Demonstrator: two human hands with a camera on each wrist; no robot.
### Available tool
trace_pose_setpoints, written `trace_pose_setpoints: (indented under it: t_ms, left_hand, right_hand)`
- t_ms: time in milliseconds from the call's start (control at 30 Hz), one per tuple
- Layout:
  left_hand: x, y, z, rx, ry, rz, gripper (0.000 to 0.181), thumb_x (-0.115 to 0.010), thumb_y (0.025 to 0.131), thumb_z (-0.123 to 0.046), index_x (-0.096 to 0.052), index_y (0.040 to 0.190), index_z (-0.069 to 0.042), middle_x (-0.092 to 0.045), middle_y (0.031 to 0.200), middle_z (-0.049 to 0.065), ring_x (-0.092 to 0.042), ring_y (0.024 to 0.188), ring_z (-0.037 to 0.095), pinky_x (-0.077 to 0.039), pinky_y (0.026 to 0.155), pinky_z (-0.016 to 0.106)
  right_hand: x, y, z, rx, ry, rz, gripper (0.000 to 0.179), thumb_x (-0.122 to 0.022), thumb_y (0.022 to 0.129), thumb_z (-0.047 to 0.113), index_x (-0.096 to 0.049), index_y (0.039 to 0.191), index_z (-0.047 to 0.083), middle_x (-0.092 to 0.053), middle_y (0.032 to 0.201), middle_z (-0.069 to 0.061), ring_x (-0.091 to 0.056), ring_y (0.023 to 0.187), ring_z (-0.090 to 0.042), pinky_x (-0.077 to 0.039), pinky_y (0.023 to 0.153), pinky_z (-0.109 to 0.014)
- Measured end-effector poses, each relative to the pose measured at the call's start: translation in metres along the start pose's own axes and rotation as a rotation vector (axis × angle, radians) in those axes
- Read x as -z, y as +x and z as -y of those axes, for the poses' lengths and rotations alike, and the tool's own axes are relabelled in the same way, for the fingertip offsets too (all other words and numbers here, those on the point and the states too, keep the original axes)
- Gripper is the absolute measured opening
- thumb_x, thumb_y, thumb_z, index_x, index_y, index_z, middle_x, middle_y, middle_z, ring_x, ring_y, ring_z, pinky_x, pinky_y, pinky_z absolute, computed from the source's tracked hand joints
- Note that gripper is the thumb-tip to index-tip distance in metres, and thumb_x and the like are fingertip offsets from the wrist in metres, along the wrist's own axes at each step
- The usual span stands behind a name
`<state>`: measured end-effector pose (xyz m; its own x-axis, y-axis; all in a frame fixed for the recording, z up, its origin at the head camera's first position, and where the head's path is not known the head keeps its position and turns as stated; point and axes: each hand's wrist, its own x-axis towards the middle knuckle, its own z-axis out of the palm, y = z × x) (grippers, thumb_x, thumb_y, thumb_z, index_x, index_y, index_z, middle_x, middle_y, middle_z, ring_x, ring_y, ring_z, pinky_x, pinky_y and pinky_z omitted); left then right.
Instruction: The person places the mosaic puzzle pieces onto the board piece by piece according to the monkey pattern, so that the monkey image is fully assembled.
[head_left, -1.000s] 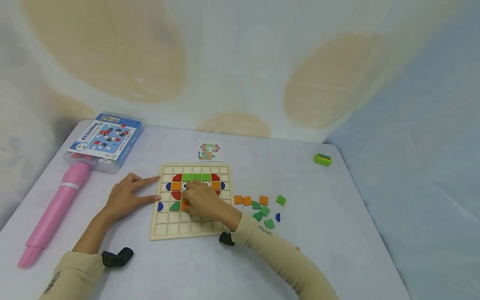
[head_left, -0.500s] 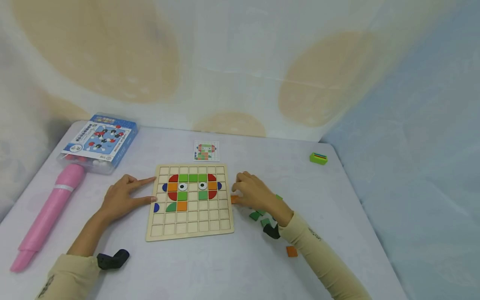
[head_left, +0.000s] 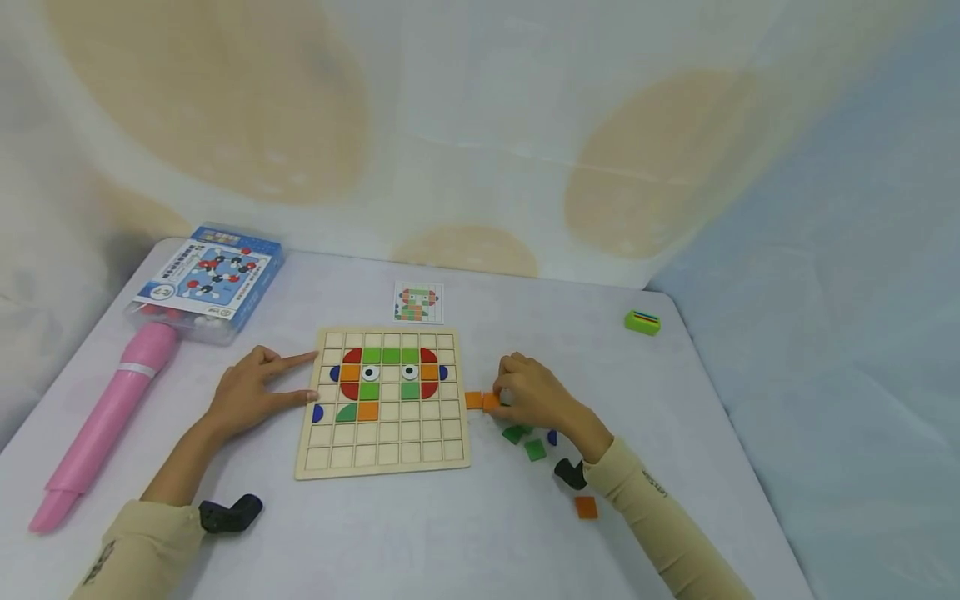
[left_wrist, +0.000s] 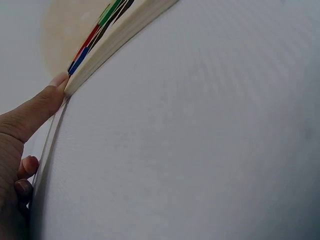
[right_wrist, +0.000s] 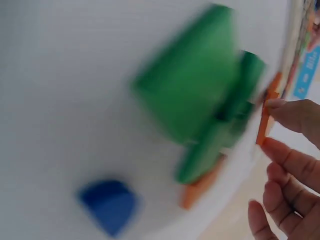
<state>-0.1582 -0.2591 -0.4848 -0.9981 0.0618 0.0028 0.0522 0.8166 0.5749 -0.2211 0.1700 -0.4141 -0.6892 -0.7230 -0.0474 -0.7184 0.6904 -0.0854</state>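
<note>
A wooden grid board point(head_left: 390, 479) lies on the table, with colored tiles set in several cells and two eye tiles. Along its left edge rests my left hand point(head_left: 243, 392), thumb and index finger stretched out and touching the frame; the left wrist view shows the thumb point(left_wrist: 42, 107) against the board's corner. To the right of the board, my right hand point(head_left: 536, 396) pinches an orange square tile point(right_wrist: 265, 120) between thumb and index finger. Another orange tile point(head_left: 473, 400) lies between it and the board. Green tiles point(head_left: 535, 450) and a blue half-round tile point(right_wrist: 111, 202) lie beneath the right hand, partly hidden.
A printed pattern card point(head_left: 418, 302) lies behind the board. At the left are a boxed molecule model set point(head_left: 210, 279) and a pink microphone-like stick point(head_left: 105, 429). A small green block point(head_left: 642, 322) sits far right; one orange tile point(head_left: 587, 507) lies near the right forearm.
My right hand has left the board, where an orange tile now shows in a cell, and moved right to the loose tiles, taking hold of an orange one. The left hand stays put.
</note>
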Motion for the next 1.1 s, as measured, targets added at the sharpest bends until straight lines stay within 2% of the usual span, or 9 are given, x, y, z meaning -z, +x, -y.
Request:
trace_pose_setpoints:
  t_ms: [167,267,433,600,800,1100]
  left_hand:
    - [0.000,0.000,0.000,-0.007,0.005,-0.006,0.073,-0.075,0.080,-0.057,-0.057,0.141,-0.021,-0.045,0.100,0.011,-0.040,0.089,0.023,-0.029,0.072,0.038]
    - [0.000,-0.001,0.001,-0.007,0.006,-0.005,0.073,-0.075,0.080,-0.057,-0.057,0.141,-0.021,-0.045,0.099,0.011,-0.040,0.088,0.023,-0.029,0.071,0.038]
    - [-0.001,-0.002,0.001,-0.005,0.006,-0.002,0.073,-0.075,0.080,-0.057,-0.057,0.141,-0.020,-0.045,0.100,0.011,-0.041,0.089,0.024,-0.029,0.072,0.038]
    - [-0.001,-0.001,-0.001,-0.008,0.005,-0.006,0.073,-0.075,0.080,-0.057,-0.057,0.141,-0.021,-0.045,0.100,0.011,-0.042,0.090,0.024,-0.029,0.073,0.039]
    - [-0.003,0.000,-0.001,-0.025,-0.001,-0.011,0.072,-0.075,0.080,-0.057,-0.058,0.141,-0.022,-0.044,0.099,0.010,-0.041,0.089,0.023,-0.029,0.072,0.038]
    - [0.000,-0.001,0.000,-0.026,0.001,-0.016,0.072,-0.075,0.080,-0.057,-0.058,0.141,-0.022,-0.043,0.098,0.009,-0.039,0.087,0.021,-0.028,0.071,0.037]
  right_hand:
    - [0.015,0.012,0.010,0.053,-0.084,-0.073,0.031,-0.081,0.081,0.035,-0.076,0.089,0.006,-0.058,0.094,-0.001,-0.050,0.088,-0.017,-0.046,0.079,-0.032]
    - [0.022,0.025,0.025,0.083,-0.063,-0.083,0.030,-0.082,0.081,0.035,-0.076,0.091,0.007,-0.059,0.095,-0.001,-0.050,0.090,-0.017,-0.045,0.081,-0.033]
    - [0.020,0.052,0.064,0.157,0.041,-0.029,0.029,-0.081,0.082,0.037,-0.076,0.093,0.010,-0.058,0.095,0.001,-0.049,0.089,-0.015,-0.044,0.081,-0.030]
    - [0.007,0.073,0.096,0.215,-0.006,0.019,0.030,-0.077,0.085,0.041,-0.077,0.097,0.013,-0.059,0.097,0.003,-0.052,0.094,-0.012,-0.044,0.083,-0.026]
    - [-0.004,0.082,0.109,0.187,-0.108,0.060,0.026,-0.074,0.087,0.039,-0.078,0.097,0.016,-0.057,0.093,0.004,-0.049,0.086,-0.011,-0.040,0.074,-0.023]
    - [-0.005,0.084,0.114,0.126,-0.002,0.075,0.020,-0.077,0.087,0.034,-0.074,0.093,0.014,-0.060,0.090,0.003,-0.050,0.080,-0.010,-0.044,0.075,-0.023]
